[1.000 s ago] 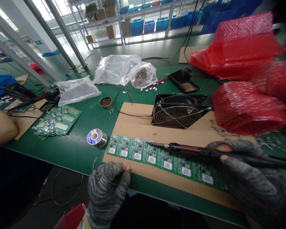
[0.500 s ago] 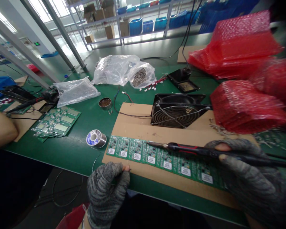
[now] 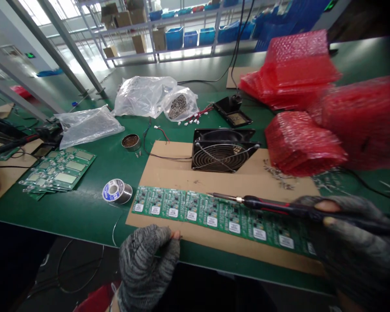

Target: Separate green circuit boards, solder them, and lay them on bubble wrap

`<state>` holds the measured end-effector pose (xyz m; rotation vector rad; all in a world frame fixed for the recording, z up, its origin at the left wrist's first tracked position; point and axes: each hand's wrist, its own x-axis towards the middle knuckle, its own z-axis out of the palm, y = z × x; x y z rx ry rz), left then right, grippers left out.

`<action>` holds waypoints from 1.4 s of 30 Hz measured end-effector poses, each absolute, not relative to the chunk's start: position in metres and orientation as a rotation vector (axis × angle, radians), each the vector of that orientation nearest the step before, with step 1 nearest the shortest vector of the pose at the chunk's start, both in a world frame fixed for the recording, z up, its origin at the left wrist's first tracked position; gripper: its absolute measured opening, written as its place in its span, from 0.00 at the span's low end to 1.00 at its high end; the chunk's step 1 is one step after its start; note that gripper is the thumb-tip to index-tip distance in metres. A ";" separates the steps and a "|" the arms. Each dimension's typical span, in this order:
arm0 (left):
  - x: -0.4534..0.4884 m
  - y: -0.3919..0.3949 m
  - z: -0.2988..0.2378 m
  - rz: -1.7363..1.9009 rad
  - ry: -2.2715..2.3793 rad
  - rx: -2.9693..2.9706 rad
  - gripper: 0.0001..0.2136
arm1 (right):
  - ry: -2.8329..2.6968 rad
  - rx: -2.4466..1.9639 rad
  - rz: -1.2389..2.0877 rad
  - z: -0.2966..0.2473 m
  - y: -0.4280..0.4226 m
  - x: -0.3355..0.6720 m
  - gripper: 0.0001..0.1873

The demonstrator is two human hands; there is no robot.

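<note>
My right hand [image 3: 351, 242], in a grey fingerless glove, is closed on a black and red soldering iron [image 3: 273, 206] whose tip hovers over a long green circuit board panel [image 3: 214, 216]. The panel lies on a cardboard sheet [image 3: 169, 173]. My left hand [image 3: 146, 264], gloved too, is curled at the table's front edge, fingertips pinched on a thin solder wire that I can barely make out. A solder spool [image 3: 117, 191] sits just left of the cardboard.
A black fan [image 3: 222, 149] stands behind the panel. Red bubble bags [image 3: 302, 104] pile up at the right. A small tin [image 3: 131, 141], plastic bags [image 3: 143, 95], an iron stand [image 3: 230, 112] and a stack of green boards [image 3: 56, 169] lie to the left.
The view has swung right, so everything sits further left in frame. The iron's tip has shifted along the panel. My left hand keeps its pinch at the table's edge.
</note>
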<state>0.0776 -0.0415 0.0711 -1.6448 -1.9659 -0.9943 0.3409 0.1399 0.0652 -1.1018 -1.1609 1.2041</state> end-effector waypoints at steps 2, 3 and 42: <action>0.080 -0.039 0.072 -0.997 -1.958 -1.674 0.02 | -1.157 -1.041 1.262 0.060 0.140 0.344 0.13; 0.080 -0.039 0.072 -1.004 -1.952 -1.681 0.02 | -1.167 -1.037 1.283 0.058 0.140 0.346 0.14; 0.081 -0.033 0.069 -1.009 -1.943 -1.739 0.05 | -1.287 -1.079 1.272 0.048 0.140 0.351 0.16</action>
